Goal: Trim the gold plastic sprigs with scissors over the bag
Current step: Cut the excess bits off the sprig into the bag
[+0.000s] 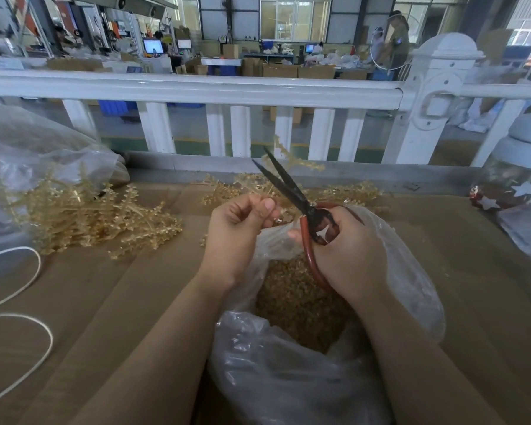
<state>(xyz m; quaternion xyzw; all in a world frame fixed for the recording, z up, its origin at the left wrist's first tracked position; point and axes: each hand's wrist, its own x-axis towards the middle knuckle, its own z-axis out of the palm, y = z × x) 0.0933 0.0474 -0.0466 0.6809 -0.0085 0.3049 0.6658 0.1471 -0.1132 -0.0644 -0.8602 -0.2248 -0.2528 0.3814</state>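
At the far left a clear sack (pixel 28 154) lies slumped on the brown cardboard tabletop (pixel 120 302), and a loose heap of untrimmed gold sprigs (pixel 83 216) spills from its mouth. A white cord (pixel 28 305) loops across the cardboard near the front edge.

Moving in, the left hand (pixel 239 237) has its thumb and fingers curled together, pinching the stem of one gold sprig (pixel 292 162) whose beaded tips rise behind the blades. Just to its right the right hand (pixel 347 253) grips the red loop handles of the scissors (pixel 288 187), the dark blades parted and pointing up and away. Both hands sit over the open plastic bag (pixel 304 378), already holding a bed of gold clippings (pixel 298 302). More sprigs (pixel 347 191) lie beyond the hands — near the white railing (pixel 196 87).

The risks appear plain enough. The left thumb lies close to the blades' pivot, so a hurried closing could nip it. The sprig's tips stand beyond the bag's mouth — pieces cut there would likely fall on the cardboard instead. Thin plastic may also spring sideways when cut.
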